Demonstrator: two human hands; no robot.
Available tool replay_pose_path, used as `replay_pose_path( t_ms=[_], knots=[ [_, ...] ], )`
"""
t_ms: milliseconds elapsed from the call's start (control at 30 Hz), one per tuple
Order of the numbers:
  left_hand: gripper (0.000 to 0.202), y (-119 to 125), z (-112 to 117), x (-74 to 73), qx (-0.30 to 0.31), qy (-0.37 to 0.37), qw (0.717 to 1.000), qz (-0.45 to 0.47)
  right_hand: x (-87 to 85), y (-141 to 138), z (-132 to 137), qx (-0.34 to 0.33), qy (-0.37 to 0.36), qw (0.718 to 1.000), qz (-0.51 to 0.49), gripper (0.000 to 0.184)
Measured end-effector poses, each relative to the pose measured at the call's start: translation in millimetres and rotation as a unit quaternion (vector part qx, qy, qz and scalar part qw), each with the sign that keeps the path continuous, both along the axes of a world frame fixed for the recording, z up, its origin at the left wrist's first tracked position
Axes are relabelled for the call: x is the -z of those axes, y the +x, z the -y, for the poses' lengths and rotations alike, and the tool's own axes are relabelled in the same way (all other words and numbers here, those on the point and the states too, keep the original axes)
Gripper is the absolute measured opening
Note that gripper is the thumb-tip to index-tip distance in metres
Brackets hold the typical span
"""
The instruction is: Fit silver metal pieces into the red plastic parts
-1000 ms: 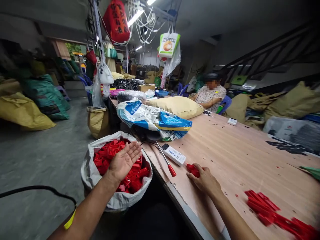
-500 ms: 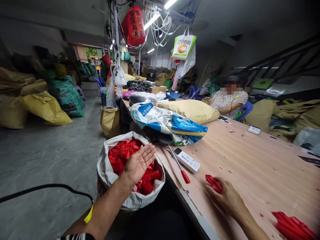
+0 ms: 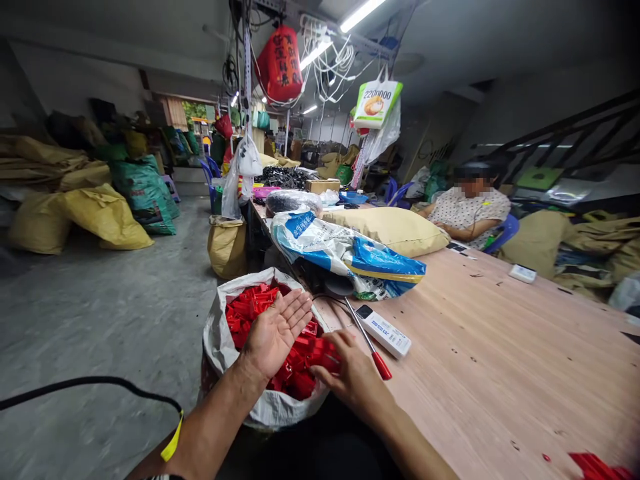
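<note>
My left hand [image 3: 277, 327] is open, palm up with fingers stretched out, above the sack and holding nothing. Beneath it, a white woven sack [image 3: 220, 357] with a rolled-down rim is filled with red plastic parts [image 3: 250, 303]. Over the sack's right rim, my right hand [image 3: 355, 373] has its thumb and fingers around a red plastic piece [image 3: 327, 353], which looks slightly blurred. Whether it is one piece or a few together, I cannot tell. More red plastic parts [image 3: 595, 467] lie on the table at the lower right corner.
The wooden table [image 3: 480, 353] holds a red-handled metal rod [image 3: 367, 337], a white device [image 3: 384, 332], a blue-and-white bag [image 3: 345, 253] and a full beige sack [image 3: 395, 227]. Across it sits a person [image 3: 467, 207]. A black cable [image 3: 100, 381] crosses at left.
My right hand has moved left from above the table to the sack, carrying the red plastic. My left hand stays open over the sack. The view has shifted slightly right.
</note>
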State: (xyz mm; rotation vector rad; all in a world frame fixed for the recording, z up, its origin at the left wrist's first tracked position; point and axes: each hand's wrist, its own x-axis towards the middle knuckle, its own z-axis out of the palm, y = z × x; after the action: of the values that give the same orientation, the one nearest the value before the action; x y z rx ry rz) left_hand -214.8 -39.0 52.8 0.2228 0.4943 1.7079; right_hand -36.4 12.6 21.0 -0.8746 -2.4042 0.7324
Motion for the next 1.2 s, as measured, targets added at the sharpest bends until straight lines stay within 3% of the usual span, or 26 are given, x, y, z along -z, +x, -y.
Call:
replay_pose_path(
  t_ms=[133, 200, 267, 300, 367, 433, 467, 533, 700, 867, 1000, 1200],
  knots=[
    [0.039, -2, 1, -1.6, -0.004, 0.000, 1.000, 0.006, 11.4, -40, -1, -0.044, -0.039, 0.998, 0.005, 0.039],
    [0.037, 1, 1, -0.5, -0.008, -0.008, 1.000, 0.008, 13.1, -41, -8, -0.005, -0.086, 0.995, -0.058, 0.034],
    [0.034, 7, 0, 1.4, -0.013, -0.016, 1.000, 0.004, 11.5, -28, -17, 0.064, -0.208, 0.961, -0.169, 0.037],
    [0.033, 11, -2, 2.7, -0.012, -0.018, 1.000, 0.000, 10.0, -18, -22, 0.098, -0.286, 0.923, -0.238, 0.039],
    [0.031, 23, -7, 5.3, 0.001, -0.014, 1.000, -0.007, 7.1, 6, -30, 0.146, -0.424, 0.810, -0.378, 0.037],
    [0.029, 40, -15, 7.9, 0.022, -0.004, 1.000, -0.011, 5.8, 31, -36, 0.158, -0.498, 0.698, -0.490, 0.027],
    [0.028, 51, -20, 9.2, 0.033, -0.002, 0.999, -0.014, 6.1, 42, -38, 0.158, -0.515, 0.656, -0.529, 0.023],
    [0.025, 74, -32, 12.4, 0.049, -0.004, 0.998, -0.028, 8.6, 61, -41, 0.154, -0.529, 0.606, -0.574, 0.017],
    [0.019, 139, -63, 29.6, 0.058, -0.043, 0.995, -0.074, 16.8, 91, -37, 0.143, -0.513, 0.578, -0.619, 0.014],
    [0.016, 192, -79, 47.5, 0.138, -0.054, 0.986, -0.082, 18.8, 115, -31, 0.137, -0.499, 0.561, -0.646, 0.014],
    [0.013, 219, -87, 49.8, 0.155, -0.057, 0.983, -0.086, 18.3, 133, -31, 0.162, -0.497, 0.529, -0.668, 0.018],
    [0.015, 241, -95, 52.6, 0.167, -0.060, 0.980, -0.092, 21.4, 149, -32, 0.184, -0.479, 0.518, -0.684, 0.026]
  ],
)
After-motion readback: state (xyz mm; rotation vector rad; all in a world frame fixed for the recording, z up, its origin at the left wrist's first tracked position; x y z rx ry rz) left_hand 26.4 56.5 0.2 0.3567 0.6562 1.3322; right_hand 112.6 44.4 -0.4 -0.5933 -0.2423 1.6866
